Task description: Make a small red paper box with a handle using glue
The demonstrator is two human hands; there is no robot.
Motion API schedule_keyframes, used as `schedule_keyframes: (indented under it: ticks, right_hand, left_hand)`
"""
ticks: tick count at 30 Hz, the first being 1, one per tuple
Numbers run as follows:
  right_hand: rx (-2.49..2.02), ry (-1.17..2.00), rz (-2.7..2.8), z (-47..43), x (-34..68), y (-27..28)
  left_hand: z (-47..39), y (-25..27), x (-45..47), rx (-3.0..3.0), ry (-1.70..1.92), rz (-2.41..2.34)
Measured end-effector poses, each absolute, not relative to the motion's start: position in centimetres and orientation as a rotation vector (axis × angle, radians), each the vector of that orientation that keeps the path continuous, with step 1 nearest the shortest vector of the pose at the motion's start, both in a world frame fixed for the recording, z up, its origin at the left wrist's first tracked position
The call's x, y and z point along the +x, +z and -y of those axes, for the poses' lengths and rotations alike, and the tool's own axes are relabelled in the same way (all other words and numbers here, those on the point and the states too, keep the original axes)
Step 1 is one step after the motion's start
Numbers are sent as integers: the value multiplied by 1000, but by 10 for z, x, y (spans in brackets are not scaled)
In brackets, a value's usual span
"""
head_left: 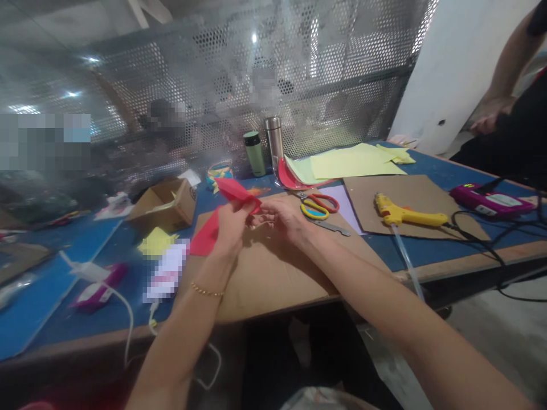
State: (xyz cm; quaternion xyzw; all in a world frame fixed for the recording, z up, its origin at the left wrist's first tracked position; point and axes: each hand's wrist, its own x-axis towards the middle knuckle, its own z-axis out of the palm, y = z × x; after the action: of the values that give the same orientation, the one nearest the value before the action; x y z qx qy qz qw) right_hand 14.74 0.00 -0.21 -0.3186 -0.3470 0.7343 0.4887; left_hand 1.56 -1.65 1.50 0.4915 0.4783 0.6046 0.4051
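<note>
My left hand (pixel 233 223) is closed on a piece of red paper (pixel 233 189) that sticks up above the fingers. Against the paper's right edge, my right hand (pixel 280 217) has its fingers bent; whether they pinch the paper is hard to make out. More red paper (pixel 205 238) shows to the left of my left wrist, and I cannot tell if it is the same sheet. Both hands are over a brown cardboard sheet (pixel 273 279). Scissors (pixel 319 206) with red and yellow handles lie just right of my right hand, beside a grey metal blade (pixel 333 229).
A yellow glue gun (pixel 410 216) rests on another cardboard piece (pixel 393 185) at right, its cord trailing off the edge. Behind are a green cup (pixel 255 155), a steel flask (pixel 274 139) and yellow sheets (pixel 354 161). A cardboard box (pixel 164 205) stands left. Another person's hand (pixel 491 114) is at far right.
</note>
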Motion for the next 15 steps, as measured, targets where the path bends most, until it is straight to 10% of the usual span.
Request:
schedule_keyframes:
  ticks: [15]
  right_hand:
    - [-883, 1580, 944, 1, 144, 2]
  left_hand:
    - [19, 21, 13, 1086, 1510, -1181]
